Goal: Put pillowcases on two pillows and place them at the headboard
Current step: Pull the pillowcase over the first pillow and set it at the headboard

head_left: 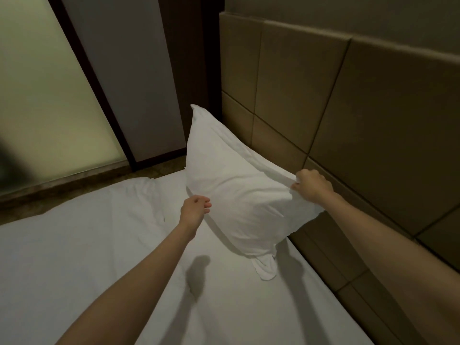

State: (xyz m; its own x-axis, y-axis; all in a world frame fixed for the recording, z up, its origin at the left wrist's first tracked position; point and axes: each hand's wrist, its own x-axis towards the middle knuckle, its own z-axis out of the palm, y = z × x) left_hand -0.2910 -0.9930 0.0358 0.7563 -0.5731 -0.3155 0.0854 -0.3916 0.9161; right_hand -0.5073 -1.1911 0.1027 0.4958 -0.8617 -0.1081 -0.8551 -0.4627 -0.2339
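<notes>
The upper edge of a white pillow (239, 192) is pinched in the right hand (312, 186), the fingers closed over a fold of the pillowcase fabric near the headboard side. The left hand (195, 207) is held just beside the pillow's lower left edge, fingers curled loosely together; whether any cloth is caught in that grip cannot be told, as the fingertips are seen near the pillow's edge but no fabric is seen between them.

The pillow is already covered by its white pillowcase and is propped at a tilt, one corner pointing up, its far side leaned against the padded headboard (348, 100) and its near side resting on the bed (87, 245). A loose flap of the pillowcase (265, 268) is left trailing from the lower corner onto the white sheet. Shadows of both arms are cast on the sheet.

Beyond the bed's far edge, a strip of floor, a dark-framed frosted glass panel (44, 100) and a grey wall panel are seen.
</notes>
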